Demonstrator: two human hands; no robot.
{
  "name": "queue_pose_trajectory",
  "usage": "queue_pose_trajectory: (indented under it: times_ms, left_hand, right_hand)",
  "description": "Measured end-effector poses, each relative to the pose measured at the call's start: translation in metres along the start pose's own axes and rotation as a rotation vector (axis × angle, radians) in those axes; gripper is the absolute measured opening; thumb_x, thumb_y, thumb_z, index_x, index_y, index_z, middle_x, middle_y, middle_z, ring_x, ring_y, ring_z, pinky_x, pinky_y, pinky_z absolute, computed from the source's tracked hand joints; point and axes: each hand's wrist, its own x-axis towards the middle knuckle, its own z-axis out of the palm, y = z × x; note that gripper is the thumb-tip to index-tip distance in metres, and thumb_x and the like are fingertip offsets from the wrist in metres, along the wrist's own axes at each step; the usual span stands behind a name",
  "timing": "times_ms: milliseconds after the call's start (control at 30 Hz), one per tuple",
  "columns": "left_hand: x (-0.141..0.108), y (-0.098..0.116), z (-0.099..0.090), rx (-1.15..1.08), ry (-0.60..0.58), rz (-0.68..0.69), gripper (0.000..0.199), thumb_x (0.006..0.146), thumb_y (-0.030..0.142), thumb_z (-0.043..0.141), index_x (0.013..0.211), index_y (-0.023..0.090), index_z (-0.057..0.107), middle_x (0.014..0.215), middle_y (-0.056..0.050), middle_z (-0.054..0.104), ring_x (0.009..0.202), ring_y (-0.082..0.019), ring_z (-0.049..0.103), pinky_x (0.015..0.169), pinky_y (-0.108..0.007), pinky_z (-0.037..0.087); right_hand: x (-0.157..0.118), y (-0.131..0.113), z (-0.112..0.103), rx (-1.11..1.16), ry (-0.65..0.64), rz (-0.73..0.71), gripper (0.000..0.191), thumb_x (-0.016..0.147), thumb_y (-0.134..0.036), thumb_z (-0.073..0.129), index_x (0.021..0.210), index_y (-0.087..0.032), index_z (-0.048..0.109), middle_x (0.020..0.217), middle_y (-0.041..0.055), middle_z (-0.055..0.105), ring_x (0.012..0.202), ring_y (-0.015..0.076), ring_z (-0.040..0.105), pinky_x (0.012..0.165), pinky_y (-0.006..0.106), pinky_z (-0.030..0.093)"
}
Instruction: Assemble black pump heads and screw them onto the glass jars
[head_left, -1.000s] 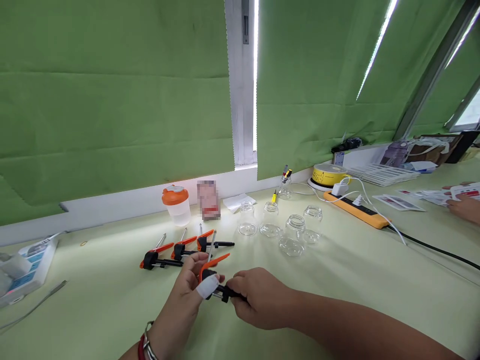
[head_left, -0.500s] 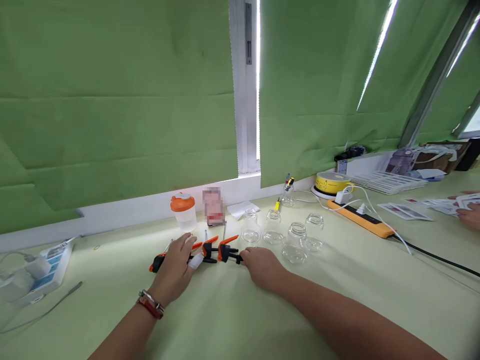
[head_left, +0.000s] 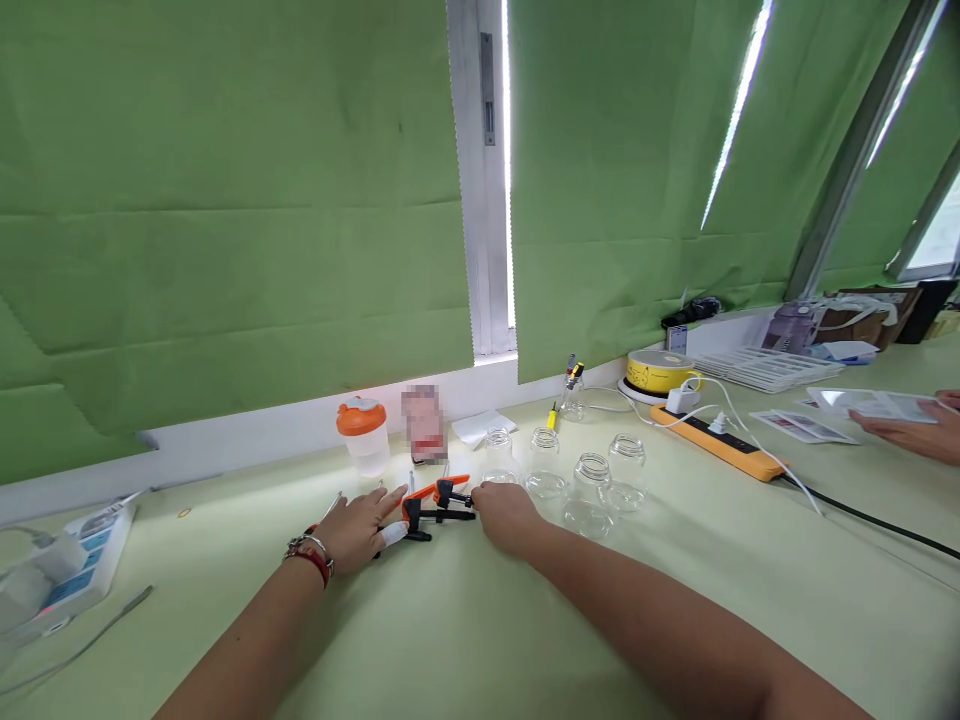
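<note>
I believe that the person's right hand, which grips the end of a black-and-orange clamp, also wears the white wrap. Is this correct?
Not quite: the white wrap is on the left hand. The head view shows it there, while the right hand, at the end of the clamp, has none visible.

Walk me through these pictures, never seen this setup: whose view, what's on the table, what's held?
There's no machine here: a person works with two bare hands. Every picture comes from one camera worn on their head, looking forward and down. The right hand appears to grip the black end of an orange-and-black clamp. The left hand, white wrap on its thumb, spreads over other clamps; whether it grips one, I can't tell. Also on the pale table: glass jars, an orange-lidded cup and a power strip. At far right, a co-worker's hand holds paper.
</note>
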Motion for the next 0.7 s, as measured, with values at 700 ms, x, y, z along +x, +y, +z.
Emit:
queue_pose_trajectory:
  times_ms: [700]
  left_hand:
    - [-0.027, -0.027, 0.0, 0.047, 0.001, -0.1, 0.086, 0.071, 0.073, 0.043, 0.144, 0.031, 0.024, 0.148, -0.007, 0.033, 0.134, -0.036, 0.027, 0.104, -0.055, 0.023]
  right_hand:
    - [0.004, -0.042, 0.015, 0.197, 0.343, -0.276, 0.055, 0.089, -0.054, 0.036, 0.134, -0.023, 0.037, 0.139, 0.0147, 0.035, 0.123, 0.0327, 0.035, 0.096, 0.048, 0.031]
